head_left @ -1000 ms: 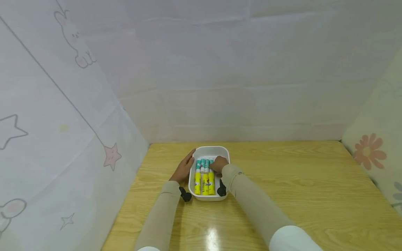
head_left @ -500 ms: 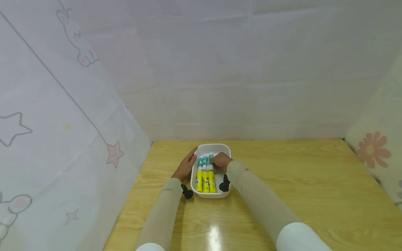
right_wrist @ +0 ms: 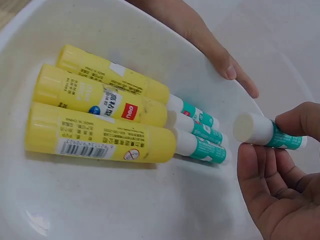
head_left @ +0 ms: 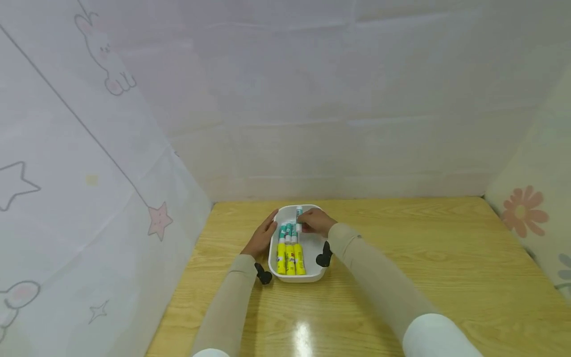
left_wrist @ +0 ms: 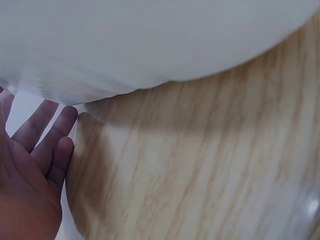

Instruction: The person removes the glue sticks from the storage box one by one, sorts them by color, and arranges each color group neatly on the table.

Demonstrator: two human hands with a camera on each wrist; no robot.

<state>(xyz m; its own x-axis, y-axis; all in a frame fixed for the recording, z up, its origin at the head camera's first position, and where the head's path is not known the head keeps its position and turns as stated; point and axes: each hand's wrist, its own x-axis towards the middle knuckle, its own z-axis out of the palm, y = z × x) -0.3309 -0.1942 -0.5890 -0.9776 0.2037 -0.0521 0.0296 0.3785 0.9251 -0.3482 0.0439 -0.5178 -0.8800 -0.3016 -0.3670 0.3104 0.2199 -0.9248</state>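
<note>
In the head view my right hand [head_left: 316, 221] pinches a small teal-and-white glue stick [right_wrist: 259, 131] between thumb and fingers, raised above the white plastic tray [head_left: 314, 252]. My left hand [head_left: 262, 238] lies along the tray's left side. Its fingers look nearly straight against the outer wall in the left wrist view. Three yellow glue sticks [right_wrist: 100, 132] lie side by side in the near part of the tray. Beyond them, end to end with the yellow ones, lie three more small teal glue sticks [right_wrist: 201, 149].
The tray stands on a wood-grain table [head_left: 424, 258] near its back edge. A pale cloth wall [head_left: 348, 124] rises behind, and a printed cloth [head_left: 111, 198] hangs at the left. Black wrist devices [head_left: 324, 255] sit close to the tray's near end.
My right hand has taken hold of one teal glue stick at the right of the row and lifted it up out of the tray. The left hand stays at the tray's side.
</note>
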